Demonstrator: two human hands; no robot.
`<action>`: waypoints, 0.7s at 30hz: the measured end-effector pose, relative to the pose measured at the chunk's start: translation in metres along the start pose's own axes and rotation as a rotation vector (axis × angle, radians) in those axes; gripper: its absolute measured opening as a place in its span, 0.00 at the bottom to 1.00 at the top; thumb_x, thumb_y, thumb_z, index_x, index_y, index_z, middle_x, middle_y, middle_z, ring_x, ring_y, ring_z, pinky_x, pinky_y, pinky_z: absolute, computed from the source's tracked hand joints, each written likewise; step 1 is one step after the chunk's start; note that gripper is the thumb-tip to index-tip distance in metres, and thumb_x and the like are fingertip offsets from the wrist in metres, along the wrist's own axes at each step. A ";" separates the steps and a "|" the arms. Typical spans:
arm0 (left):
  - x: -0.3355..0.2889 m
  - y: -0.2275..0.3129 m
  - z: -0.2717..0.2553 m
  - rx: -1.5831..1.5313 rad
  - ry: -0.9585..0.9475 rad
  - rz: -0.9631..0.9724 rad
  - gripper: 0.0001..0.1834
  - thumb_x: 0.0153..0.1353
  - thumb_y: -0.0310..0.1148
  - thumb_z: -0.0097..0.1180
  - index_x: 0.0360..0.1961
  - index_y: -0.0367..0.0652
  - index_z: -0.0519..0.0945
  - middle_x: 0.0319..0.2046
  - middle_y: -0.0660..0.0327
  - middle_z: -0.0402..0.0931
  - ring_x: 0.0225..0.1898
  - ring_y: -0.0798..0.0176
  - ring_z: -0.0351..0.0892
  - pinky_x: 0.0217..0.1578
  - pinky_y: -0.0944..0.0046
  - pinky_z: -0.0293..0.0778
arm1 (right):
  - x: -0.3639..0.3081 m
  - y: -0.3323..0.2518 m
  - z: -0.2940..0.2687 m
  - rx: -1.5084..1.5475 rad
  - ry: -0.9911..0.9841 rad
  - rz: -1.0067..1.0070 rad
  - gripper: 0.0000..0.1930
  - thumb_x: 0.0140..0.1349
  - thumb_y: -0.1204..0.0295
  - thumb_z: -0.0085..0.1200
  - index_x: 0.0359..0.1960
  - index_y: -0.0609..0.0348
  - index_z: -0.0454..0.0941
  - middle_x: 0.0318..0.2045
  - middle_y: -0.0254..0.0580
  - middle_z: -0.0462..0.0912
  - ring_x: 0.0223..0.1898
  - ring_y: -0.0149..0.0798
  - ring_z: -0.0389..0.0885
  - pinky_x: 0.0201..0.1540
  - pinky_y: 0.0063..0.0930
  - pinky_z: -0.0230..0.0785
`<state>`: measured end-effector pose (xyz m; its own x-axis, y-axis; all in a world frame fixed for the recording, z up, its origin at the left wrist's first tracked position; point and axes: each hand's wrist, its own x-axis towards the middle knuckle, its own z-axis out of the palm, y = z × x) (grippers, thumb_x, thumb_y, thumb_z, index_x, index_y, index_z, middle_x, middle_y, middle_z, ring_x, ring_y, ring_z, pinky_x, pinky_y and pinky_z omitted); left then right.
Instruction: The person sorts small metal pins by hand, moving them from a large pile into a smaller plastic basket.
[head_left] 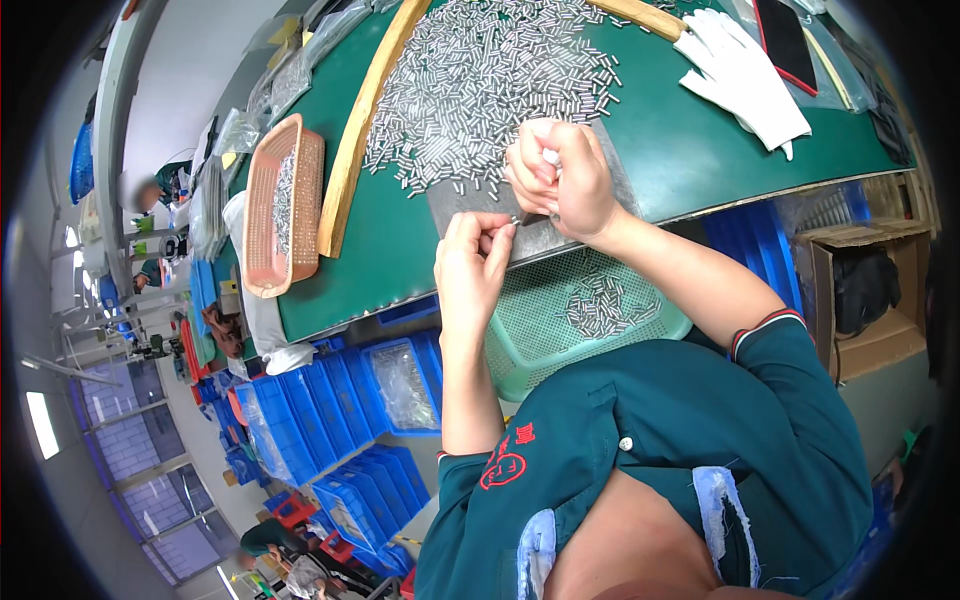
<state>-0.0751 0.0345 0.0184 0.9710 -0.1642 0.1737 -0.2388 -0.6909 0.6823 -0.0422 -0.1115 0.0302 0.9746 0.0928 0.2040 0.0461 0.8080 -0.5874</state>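
Thumb and fingertips of my left hand point(470, 262) pinch a small metal pin point(515, 220) at the table's near edge. Close beside it, my right hand point(568, 182) is closed in a fist. Something white point(551, 157) shows between its fingers, but its kind is hidden. Both hands are over a grey metal sheet point(618, 160) on the green table. Beyond them spreads a big heap of short silvery metal pins point(480, 90). Below the hands, by my lap, a pale green perforated basket point(520, 345) holds a smaller pile of pins.
Wooden strips point(355, 150) border the heap. A pink plastic basket point(310, 200) with pins stands at the left. White gloves point(745, 85) and a phone-like dark slab point(785, 42) lie at the far right. Blue bins point(320, 410) and a cardboard box point(875, 340) flank the table below.
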 end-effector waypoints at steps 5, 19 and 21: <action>0.000 0.001 -0.002 0.027 -0.006 -0.002 0.04 0.48 0.26 0.58 0.26 0.39 0.75 0.20 0.61 0.68 0.18 0.66 0.65 0.22 0.66 0.63 | 0.000 0.002 -0.001 -0.012 -0.030 0.014 0.19 0.60 0.66 0.30 0.11 0.56 0.55 0.06 0.31 0.55 0.08 0.22 0.48 0.09 0.17 0.42; 0.008 0.018 -0.012 0.111 -0.136 -0.004 0.04 0.50 0.26 0.54 0.28 0.42 0.74 0.22 0.62 0.69 0.21 0.64 0.70 0.27 0.65 0.67 | 0.002 -0.004 0.000 -0.084 0.045 -0.005 0.19 0.60 0.65 0.31 0.11 0.54 0.54 0.06 0.30 0.54 0.07 0.22 0.47 0.09 0.17 0.43; 0.011 0.020 -0.012 0.155 -0.181 0.060 0.03 0.51 0.26 0.53 0.29 0.42 0.75 0.24 0.61 0.69 0.22 0.63 0.71 0.28 0.64 0.68 | 0.003 -0.006 0.000 -0.089 0.052 -0.028 0.19 0.60 0.65 0.31 0.11 0.54 0.54 0.06 0.30 0.54 0.07 0.22 0.47 0.09 0.17 0.43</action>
<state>-0.0696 0.0278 0.0425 0.9442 -0.3217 0.0712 -0.3055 -0.7738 0.5548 -0.0399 -0.1160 0.0336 0.9826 0.0390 0.1817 0.0902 0.7548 -0.6497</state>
